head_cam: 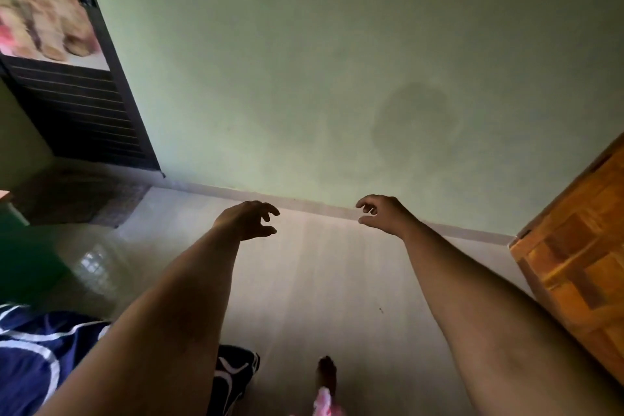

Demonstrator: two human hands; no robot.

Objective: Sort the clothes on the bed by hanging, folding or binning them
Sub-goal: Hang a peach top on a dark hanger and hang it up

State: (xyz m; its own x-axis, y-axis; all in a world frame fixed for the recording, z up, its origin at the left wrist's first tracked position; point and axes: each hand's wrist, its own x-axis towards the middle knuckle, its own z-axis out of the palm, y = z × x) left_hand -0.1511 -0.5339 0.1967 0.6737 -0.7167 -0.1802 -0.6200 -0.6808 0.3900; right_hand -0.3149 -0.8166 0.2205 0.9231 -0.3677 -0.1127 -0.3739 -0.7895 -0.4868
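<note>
Fingers loosely curled, holding nothing: left hand (248,219) and right hand (381,214) reach toward the wall. Dark patterned garment (236,371) lies low left, beside blue striped cloth (37,348). Advice: turn down, pinch one garment by its edges. No bin seen; wooden cabinet (580,246) contents hidden.
</note>
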